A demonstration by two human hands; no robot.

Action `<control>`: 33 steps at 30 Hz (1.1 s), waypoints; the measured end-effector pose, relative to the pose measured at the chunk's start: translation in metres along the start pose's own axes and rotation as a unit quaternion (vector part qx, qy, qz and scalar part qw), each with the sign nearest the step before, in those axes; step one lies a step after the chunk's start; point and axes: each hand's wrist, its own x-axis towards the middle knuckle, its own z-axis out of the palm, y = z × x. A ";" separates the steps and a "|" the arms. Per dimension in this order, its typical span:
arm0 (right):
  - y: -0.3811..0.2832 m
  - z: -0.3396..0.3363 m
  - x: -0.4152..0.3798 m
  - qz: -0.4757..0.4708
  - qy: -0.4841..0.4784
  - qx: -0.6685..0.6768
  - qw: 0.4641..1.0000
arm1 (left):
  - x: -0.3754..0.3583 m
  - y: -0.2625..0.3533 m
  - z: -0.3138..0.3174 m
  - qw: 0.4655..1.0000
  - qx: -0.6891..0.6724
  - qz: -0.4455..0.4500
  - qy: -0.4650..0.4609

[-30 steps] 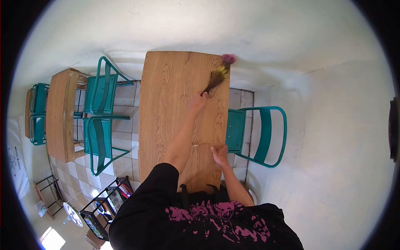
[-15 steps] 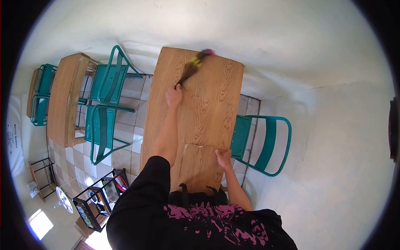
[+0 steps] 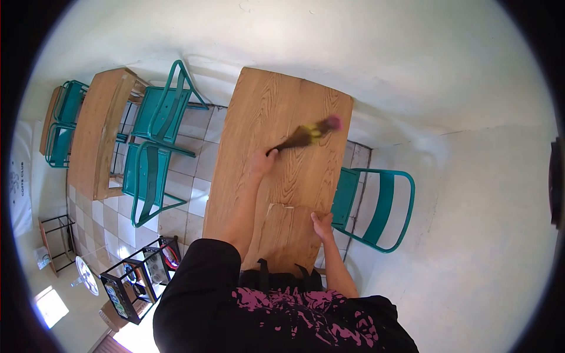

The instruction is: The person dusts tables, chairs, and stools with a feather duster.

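Note:
My left hand (image 3: 264,163) is closed round the thin dark handle of a feather duster (image 3: 305,136), held over the wooden table (image 3: 247,112). The duster is brown with a yellow band and a pink tip, smeared by motion, and points toward the table's right side. My right hand (image 3: 322,226) grips the table's right edge near my body, thumb on the top and the other fingers partly hidden at the side. A raised flap or seam with a chipped edge crosses the tabletop between my forearms.
A green metal chair (image 3: 376,206) stands right of the table, before a pale wall (image 3: 471,194). To the left are more green chairs (image 3: 147,176) and another wooden table (image 3: 100,135). A black metal rack (image 3: 138,279) and a fan (image 3: 87,275) are at lower left.
The duster has swept right and toward me, its tip going from the table's far edge to its right side. My left hand followed; my right hand stays at the edge.

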 end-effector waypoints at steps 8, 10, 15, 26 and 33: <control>0.002 -0.003 0.003 -0.008 -0.027 0.008 1.000 | -0.035 -0.056 0.011 0.948 -0.061 -0.182 0.253; 0.009 0.004 0.006 -0.028 0.011 0.017 0.999 | -0.054 -0.042 0.025 0.976 -0.057 -0.143 0.151; 0.013 -0.005 0.001 -0.014 0.024 0.002 1.000 | -0.086 -0.012 0.066 0.994 0.008 -0.012 -0.108; 0.139 -0.092 -0.071 0.114 0.025 0.187 0.975 | -0.205 -0.012 0.088 0.973 -0.140 -0.022 -0.183; 0.191 -0.189 -0.071 0.132 0.178 0.199 0.955 | -0.294 0.023 0.121 0.893 -0.356 -0.166 -0.221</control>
